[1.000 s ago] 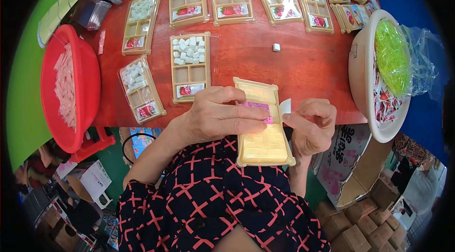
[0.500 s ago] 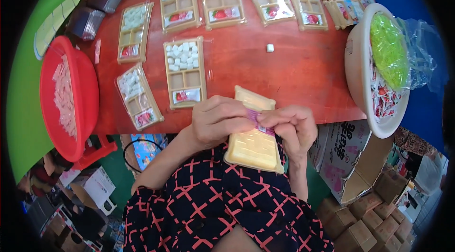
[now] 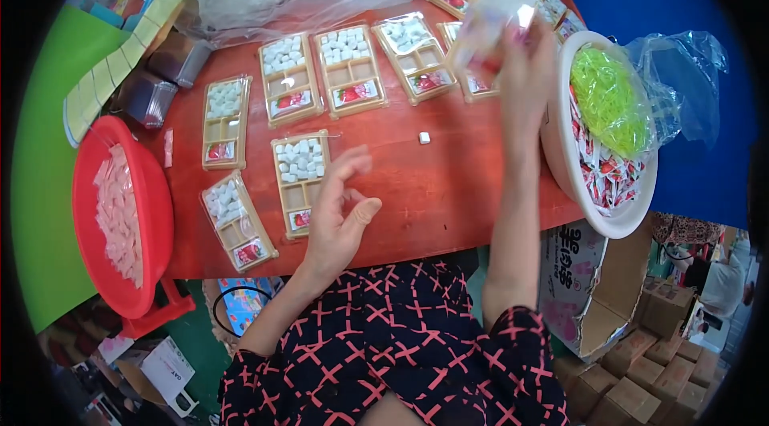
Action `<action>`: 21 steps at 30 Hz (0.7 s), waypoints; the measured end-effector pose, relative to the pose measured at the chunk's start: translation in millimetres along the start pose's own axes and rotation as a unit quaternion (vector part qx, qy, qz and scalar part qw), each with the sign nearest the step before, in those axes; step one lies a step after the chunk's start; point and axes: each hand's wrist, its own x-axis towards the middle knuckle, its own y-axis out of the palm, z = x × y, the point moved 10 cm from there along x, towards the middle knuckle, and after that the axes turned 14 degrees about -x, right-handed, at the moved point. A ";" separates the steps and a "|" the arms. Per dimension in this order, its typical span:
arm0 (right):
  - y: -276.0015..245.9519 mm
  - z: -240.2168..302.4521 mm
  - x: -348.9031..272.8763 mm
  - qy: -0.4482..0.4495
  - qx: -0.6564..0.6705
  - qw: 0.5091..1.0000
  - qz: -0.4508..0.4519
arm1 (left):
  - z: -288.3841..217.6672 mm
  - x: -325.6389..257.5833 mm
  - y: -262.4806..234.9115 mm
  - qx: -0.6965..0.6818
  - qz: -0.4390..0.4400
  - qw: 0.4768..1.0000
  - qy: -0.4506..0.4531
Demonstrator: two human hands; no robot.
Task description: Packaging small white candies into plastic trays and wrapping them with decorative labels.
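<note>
A blurred, filled tray [image 3: 490,9] was up at the far right of the worktop [image 3: 408,205], in front of other packs [image 3: 448,0]. The right hand [image 3: 529,57] had its grip closed on the tray's near end. The left hand's [image 3: 340,218] grip was empty and half open, fingers loosely curled, partly hiding a tray of white pieces [image 3: 300,160]. Between the hands lay one white cube [image 3: 424,137]; a pale basin [image 3: 627,227] stood right, a red basin [image 3: 156,218] left.

Dark navy top [image 3: 384,326], coral-pink crosses [image 3: 417,331], short sleeves [image 3: 525,354], bare forearms [image 3: 519,222], bare hands [image 3: 336,222]
</note>
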 end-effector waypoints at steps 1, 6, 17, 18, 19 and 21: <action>-10.3 8.4 30.6 -0.051 -0.208 0.975 -0.056 | 8.7 -4.4 -1.8 -0.006 -0.006 0.999 -0.036; -0.3 8.1 12.0 -0.137 -0.452 0.881 0.028 | 23.5 -21.6 0.5 -0.010 0.017 0.995 -0.094; 94.2 -4.3 -39.0 -0.110 -0.296 0.927 0.205 | -6.2 -0.8 1.9 -0.030 0.088 0.992 -0.084; 115.2 2.4 -4.4 -0.123 -0.326 0.914 0.207 | -4.6 -0.8 0.2 -0.031 0.086 0.990 -0.104; 134.1 19.4 30.0 -0.165 -0.337 0.909 0.180 | -9.2 1.0 -5.8 -0.033 0.070 0.993 -0.088; 169.4 45.1 89.1 -0.198 -0.365 0.904 0.100 | -16.2 -0.9 -16.2 0.000 0.068 0.996 -0.062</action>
